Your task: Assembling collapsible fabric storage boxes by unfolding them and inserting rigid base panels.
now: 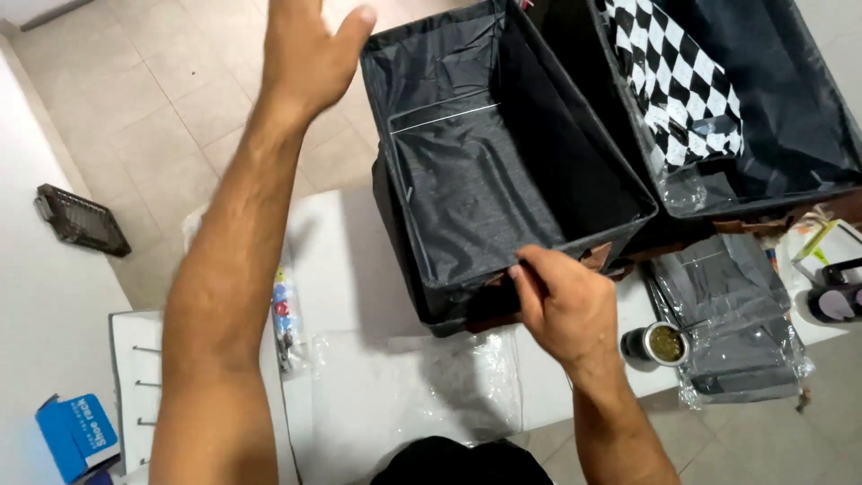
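Since the left hand point(310, 49) runs off the top of the frame, its fingertips are cut off, but what shows looks spread open and holding nothing, up in the air just left of the bin's point(467, 171) far corner. That bin is a dark fabric box, open on top, sitting on a white table point(332, 269), and you can see right down to its grey floor panel. The right hand point(561, 301) is at the near rim, fingers curled shut on the edge right by a brown handle point(600, 256); how much fabric it's actually pinching is hidden behind the knuckles. So the bin sits just ahead of that hand and under it. A second bin point(790, 108) presses against the first one's right side, cut off by the frame, with a checkered cloth point(678, 81) lying inside in clear wrap. Folded grey panels in a plastic bag point(736, 314) lie right of the hand, a small cup point(663, 344) of something green just beside the wrist. Crinkly clear plastic point(422, 386) covers the table in front. Left of the bin there's bare tabletop, then tiled floor point(144, 117) past the edge, so room to slide that way
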